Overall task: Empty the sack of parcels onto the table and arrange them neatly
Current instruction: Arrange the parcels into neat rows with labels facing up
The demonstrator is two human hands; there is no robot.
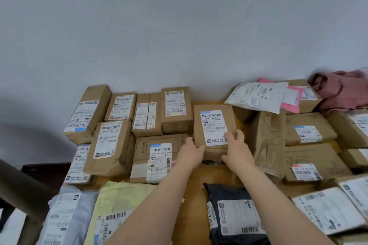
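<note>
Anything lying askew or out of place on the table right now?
Yes. At the back right, a white mailer lies skewed across a pink mailer and a cardboard box, one corner overhanging. The left-side boxes sit in fairly straight rows. The left hand and right hand grip the labelled box in the middle.

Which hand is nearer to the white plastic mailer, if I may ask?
Right. The right hand, on the labelled box, lies front-left of the white plastic mailer; the left hand is farther left.
</note>
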